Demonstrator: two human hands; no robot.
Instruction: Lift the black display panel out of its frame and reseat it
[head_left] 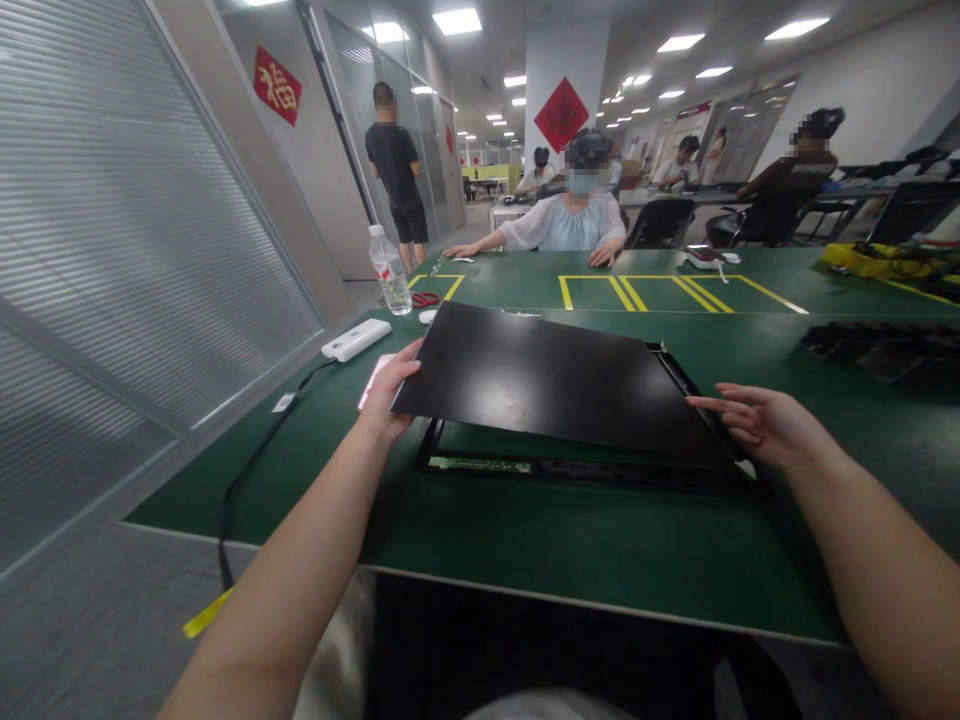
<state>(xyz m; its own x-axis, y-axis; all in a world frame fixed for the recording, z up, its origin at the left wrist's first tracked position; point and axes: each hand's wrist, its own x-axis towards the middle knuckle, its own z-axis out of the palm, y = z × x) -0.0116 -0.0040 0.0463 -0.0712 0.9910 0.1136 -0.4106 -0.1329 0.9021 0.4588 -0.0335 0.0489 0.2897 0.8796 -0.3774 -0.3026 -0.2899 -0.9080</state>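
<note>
A large black flat panel [547,380] is tilted up above a black frame [480,465] that lies on the green table [570,540]. My left hand [390,390] grips the panel's left edge, thumb on top, and holds that side raised. My right hand [754,425] is at the panel's right edge with its fingers stretched out and apart, touching or just beside the edge. A strip of green circuit board [480,464] shows in the frame's near side under the lifted panel.
A white power bank [356,339] with a black cable [255,455], a pink card [373,380], a water bottle [389,270] and red scissors [424,298] lie at the left. A person [570,215] sits across the table. Black parts [877,350] rest at the right.
</note>
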